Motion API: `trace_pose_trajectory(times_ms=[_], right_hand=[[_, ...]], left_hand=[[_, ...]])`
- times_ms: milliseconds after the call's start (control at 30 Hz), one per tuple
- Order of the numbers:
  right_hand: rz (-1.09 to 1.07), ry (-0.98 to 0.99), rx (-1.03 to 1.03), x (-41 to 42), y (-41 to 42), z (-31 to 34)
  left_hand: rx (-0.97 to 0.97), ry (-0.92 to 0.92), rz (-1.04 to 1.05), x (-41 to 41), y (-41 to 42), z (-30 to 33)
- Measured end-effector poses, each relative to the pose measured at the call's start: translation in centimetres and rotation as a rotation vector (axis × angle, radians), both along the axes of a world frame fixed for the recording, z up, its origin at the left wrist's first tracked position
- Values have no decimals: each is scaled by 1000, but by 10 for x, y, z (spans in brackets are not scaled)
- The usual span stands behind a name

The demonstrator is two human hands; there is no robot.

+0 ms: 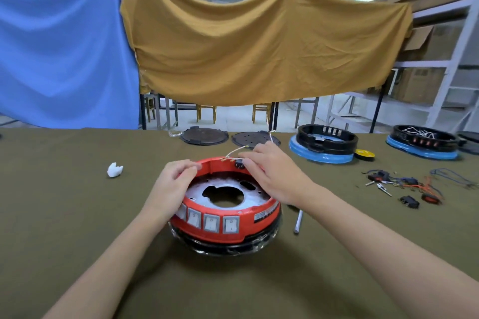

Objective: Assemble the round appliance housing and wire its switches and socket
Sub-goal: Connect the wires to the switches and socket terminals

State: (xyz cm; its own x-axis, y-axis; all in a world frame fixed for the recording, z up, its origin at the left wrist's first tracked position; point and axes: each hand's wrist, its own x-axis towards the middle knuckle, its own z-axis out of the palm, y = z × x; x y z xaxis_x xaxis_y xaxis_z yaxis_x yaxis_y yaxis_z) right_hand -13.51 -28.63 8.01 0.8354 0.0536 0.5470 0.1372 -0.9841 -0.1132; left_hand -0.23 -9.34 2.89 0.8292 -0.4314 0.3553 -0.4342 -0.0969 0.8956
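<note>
Item, dead centre on the table [77,215]: red housing [261,211], switches [211,223] facing me at 6 o'clock so the wiring side sits far. Item, my left hand [168,184]: fingers curled over the rim at 10 o'clock, likely steadying it; whether they pinch anything I cannot tell. Item, my right hand [274,171]: fingertips pinched on a pale wire [236,150] at the black socket [239,163], 12 o'clock, seemingly seating a lead. Item, 3 o'clock: metal rod [298,221]; farther, loose switches and leads [404,185]. Item, 1 to 2 o'clock, far edge: two black housings [326,141].
</note>
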Motion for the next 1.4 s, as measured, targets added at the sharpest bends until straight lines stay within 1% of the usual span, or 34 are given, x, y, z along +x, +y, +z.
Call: trace_pose_trajectory(times_ms=[67, 200, 267, 400, 467, 500, 567, 600, 667, 700, 733, 867, 900, 933, 967, 1033, 1100, 1167, 1233, 1300, 1400], right_hand=[[5, -40, 35, -1, 9, 1], [83, -104, -5, -1, 22, 1], [135, -154, -81, 1, 27, -1], [198, -346, -317, 10, 30, -7], [215, -430, -410, 16, 28, -8], [226, -434, -435, 18, 27, -10], [238, -379, -429, 18, 25, -12], [228, -328, -391, 17, 25, -14], [193, -224, -216, 14, 26, -14], [171, -197, -115, 12, 25, -13], [149, -209, -27, 9, 24, -11], [51, -515, 284, -2, 18, -4], [25, -530, 403, -3, 17, -3], [-3, -490, 532, -4, 14, -2], [-36, -398, 649, -3, 12, 0], [-67, -145, 813, -1, 7, 5], [-45, 61, 823, 3, 4, 8], [39, 201, 805, 10, 3, 13], [149, 324, 867, 15, 5, 13], [192, 380, 906, 18, 7, 11], [152, 295, 1016, 20, 7, 7]], left_hand=[[68, -94, -17, -8, 0, 3], [-43, -19, -163, -17, 3, 11], [-30, -15, -191, -18, 4, 12], [33, -44, -193, -15, 5, 13], [-8, 1, -189, -12, 6, 14], [-52, 36, -192, -11, 6, 15], [-128, 75, -177, -9, 8, 15], [-151, 73, -160, -8, 9, 15], [-185, 58, -121, -6, 9, 15], [-206, 58, -98, -6, 9, 14], [-227, 63, -75, -6, 8, 15], [-255, 68, -20, -6, 7, 15], [-256, 69, -18, -6, 7, 15], [-258, 71, -18, -6, 8, 15], [-256, 70, -19, -5, 8, 14], [-247, 67, -22, -5, 8, 14], [-245, 70, -36, -6, 8, 15], [-249, 67, -63, -6, 8, 15], [-250, 60, -81, -7, 8, 14], [-258, 55, -76, -6, 7, 12], [-242, 65, -82, -7, 7, 12]])
